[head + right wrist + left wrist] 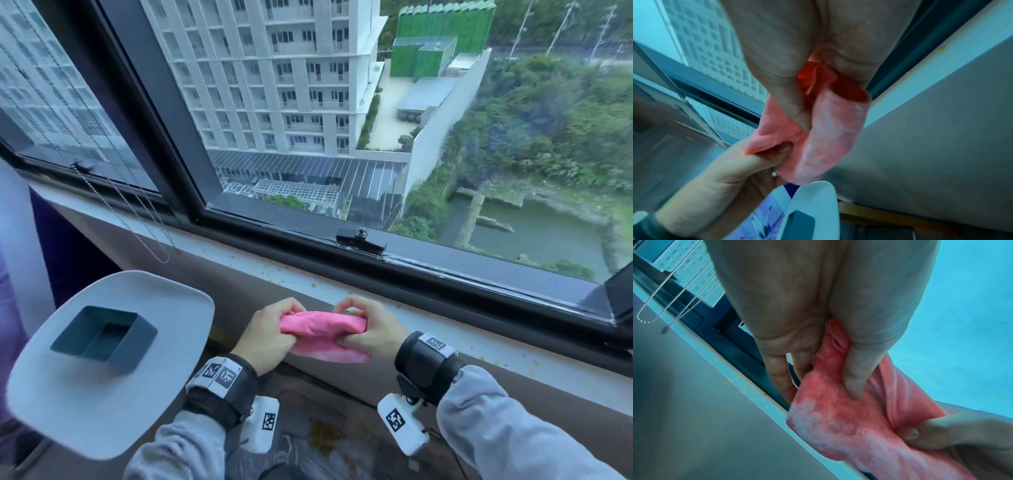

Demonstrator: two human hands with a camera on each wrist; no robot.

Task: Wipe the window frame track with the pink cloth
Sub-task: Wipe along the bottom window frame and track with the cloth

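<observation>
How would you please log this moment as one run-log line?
phase: preparing cloth | left hand: grips folded pink cloth | right hand: grips cloth | dark window frame track: not yet touched

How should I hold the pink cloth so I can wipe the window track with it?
The pink cloth is folded into a soft pad between the left hand and right hand. Probably best: grip one folded end from above, thumb underneath, fingers on top, leaving the thick fold sticking out toward the window track.
</observation>
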